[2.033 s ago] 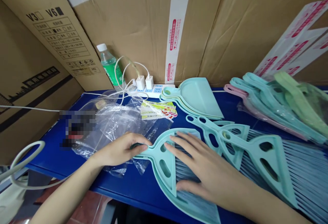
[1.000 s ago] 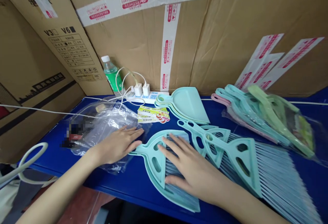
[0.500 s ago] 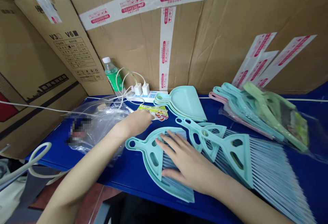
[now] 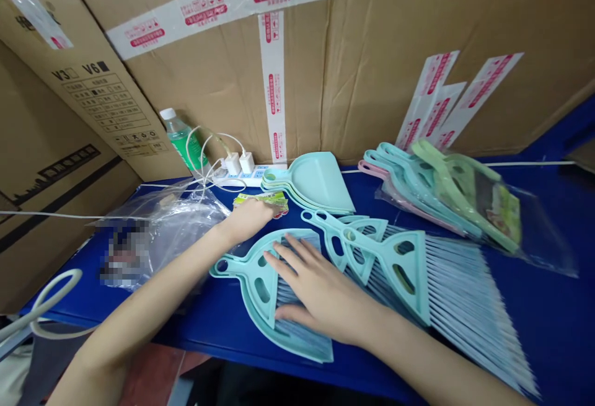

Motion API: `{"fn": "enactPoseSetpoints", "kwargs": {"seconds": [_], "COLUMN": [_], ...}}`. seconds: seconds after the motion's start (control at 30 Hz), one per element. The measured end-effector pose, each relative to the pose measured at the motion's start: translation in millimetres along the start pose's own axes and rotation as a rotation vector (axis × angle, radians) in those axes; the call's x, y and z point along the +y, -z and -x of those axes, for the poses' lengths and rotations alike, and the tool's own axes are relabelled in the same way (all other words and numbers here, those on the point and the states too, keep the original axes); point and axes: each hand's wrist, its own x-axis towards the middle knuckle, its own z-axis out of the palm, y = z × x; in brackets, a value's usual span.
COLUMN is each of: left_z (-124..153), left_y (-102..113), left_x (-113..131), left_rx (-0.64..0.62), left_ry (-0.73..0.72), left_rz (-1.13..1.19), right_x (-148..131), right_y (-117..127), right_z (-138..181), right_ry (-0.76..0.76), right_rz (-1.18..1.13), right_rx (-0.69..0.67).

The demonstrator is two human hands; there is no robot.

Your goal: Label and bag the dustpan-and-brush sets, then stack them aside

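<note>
My right hand [image 4: 320, 294] lies flat with spread fingers on a teal brush nested in a teal dustpan [image 4: 253, 282] at the near edge of the blue table [image 4: 548, 307]. My left hand [image 4: 248, 217] reaches past it and rests on a small stack of green and red printed cards [image 4: 272, 198]. Its fingers curl over the cards; whether it grips one is hidden. Clear plastic bags [image 4: 171, 226] lie to the left of that arm.
More teal brushes [image 4: 418, 276] fan out to the right. Empty teal dustpans [image 4: 316, 189] are stacked behind. Bagged sets [image 4: 450, 201] lie at the back right. A green bottle [image 4: 181, 139], a power strip [image 4: 253, 176] with chargers and cardboard boxes [image 4: 372, 52] stand along the back.
My left hand left the dustpan handle, passed over the plastic bags and moved forward onto the printed cards. My right hand stayed flat on the brush.
</note>
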Motion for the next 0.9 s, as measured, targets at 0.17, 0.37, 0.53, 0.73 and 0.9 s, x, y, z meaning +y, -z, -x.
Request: {"fn": "enactPoseSetpoints", "kwargs": {"seconds": [0.17, 0.37, 0.53, 0.73, 0.9], "left_z": [4, 36, 74, 84, 83], "left_y": [2, 21, 32, 12, 0], "left_x": [-3, -1, 28, 69, 74], "left_rx": [0.063, 0.187, 0.500, 0.577, 0.538], "left_ry": [-0.047, -0.006, -0.209, -0.548, -0.575], "left_rz": [-0.008, -0.042, 0.008, 0.141, 0.140], "right_x": [1, 7, 19, 28, 29], "right_y": [2, 18, 36, 32, 25], "right_z": [0, 2, 4, 2, 3], "right_ry": [0.044, 0.077, -0.151, -0.169, -0.112], "right_rz": [0.050, 0.065, 0.027, -0.007, 0.150], "right_rx": [0.060, 0.430, 0.664, 0.465, 0.263]}}
